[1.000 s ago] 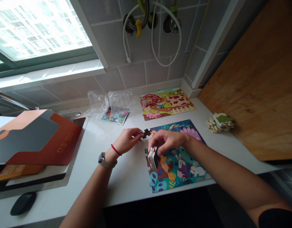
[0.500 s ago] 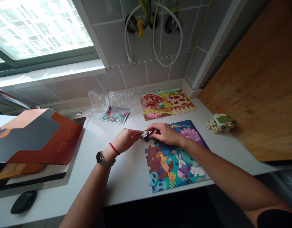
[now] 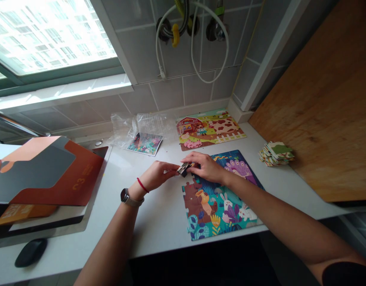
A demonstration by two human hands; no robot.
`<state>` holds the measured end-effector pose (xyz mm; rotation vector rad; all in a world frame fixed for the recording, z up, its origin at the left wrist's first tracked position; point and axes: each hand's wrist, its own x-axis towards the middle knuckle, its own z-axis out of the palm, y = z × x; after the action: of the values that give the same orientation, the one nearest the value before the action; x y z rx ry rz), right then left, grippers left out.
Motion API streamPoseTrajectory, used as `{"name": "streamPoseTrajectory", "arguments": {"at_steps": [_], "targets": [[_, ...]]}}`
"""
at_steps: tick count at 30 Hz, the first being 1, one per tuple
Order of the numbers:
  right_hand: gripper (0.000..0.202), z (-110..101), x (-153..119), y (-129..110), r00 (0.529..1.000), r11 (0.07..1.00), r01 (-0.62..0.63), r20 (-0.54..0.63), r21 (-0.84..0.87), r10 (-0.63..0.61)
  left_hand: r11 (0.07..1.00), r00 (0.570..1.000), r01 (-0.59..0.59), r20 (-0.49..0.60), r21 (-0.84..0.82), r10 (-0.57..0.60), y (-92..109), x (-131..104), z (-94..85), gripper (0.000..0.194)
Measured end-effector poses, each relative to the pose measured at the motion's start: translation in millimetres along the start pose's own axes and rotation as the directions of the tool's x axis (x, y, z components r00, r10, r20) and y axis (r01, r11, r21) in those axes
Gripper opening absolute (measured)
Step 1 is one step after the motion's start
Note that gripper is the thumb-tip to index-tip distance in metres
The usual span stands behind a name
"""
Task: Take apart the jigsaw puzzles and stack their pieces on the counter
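Observation:
Between my two hands is a small stack of puzzle pieces (image 3: pixel 183 169), seen edge-on with a dark face. My left hand (image 3: pixel 159 173), a watch and a red cord at its wrist, pinches the stack's left side. From the right, my right hand (image 3: pixel 205 167) grips the same stack, fingers curled over it. Beneath my right hand and forearm lies a partly joined jigsaw puzzle (image 3: pixel 211 210) with rabbits, a bear and a purple peacock; its left edge is ragged with open tabs. The forearm hides some of its right side.
A farm-scene puzzle (image 3: pixel 211 129) lies at the back. At the right stands a pile of puzzle pieces (image 3: pixel 276 154) near a wooden board (image 3: pixel 320 119). Clear plastic bags (image 3: pixel 141 125) partly cover a picture card (image 3: pixel 145 143). An orange folder (image 3: pixel 81 174) and a black mouse (image 3: pixel 31 253) are at left.
Both hands keep hold of the stack and have barely shifted. The stack's edges are turned slightly, and my right fingers have moved a little.

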<state>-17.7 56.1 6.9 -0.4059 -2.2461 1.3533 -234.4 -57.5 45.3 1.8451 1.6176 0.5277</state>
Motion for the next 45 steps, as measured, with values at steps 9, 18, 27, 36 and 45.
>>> {"name": "streamPoseTrajectory", "arguments": {"at_steps": [9, 18, 27, 36, 45], "targets": [[0.027, -3, 1, 0, 0.999, 0.999, 0.039, 0.017, 0.024, -0.039, 0.995, 1.0, 0.013, 0.011, -0.099, -0.012, 0, 2, 0.8, 0.025], [0.031, -3, 5, 3, 0.973, 0.903, -0.166, -0.084, 0.396, 0.216, 0.992, 0.988, 0.126, 0.092, -0.013, -0.124, 6, -2, 10.7, 0.054], [0.041, 4, 5, 4, 0.932, 0.796, -0.194, -0.144, 0.573, 0.331, 0.97, 0.982, 0.145, 0.089, 0.196, -0.165, 35, -15, 42.5, 0.043], [0.041, -11, 8, -23, 0.933, 0.717, -0.219, -0.073, 0.662, 0.353, 0.97, 0.976, 0.212, -0.072, 0.117, -0.204, 42, -30, 53.8, 0.034], [0.049, -14, -49, -50, 0.751, 0.44, -0.56, 0.205, 0.702, 0.627, 0.97, 0.967, 0.236, -0.112, 0.053, -0.229, 39, -36, 59.8, 0.031]]}}
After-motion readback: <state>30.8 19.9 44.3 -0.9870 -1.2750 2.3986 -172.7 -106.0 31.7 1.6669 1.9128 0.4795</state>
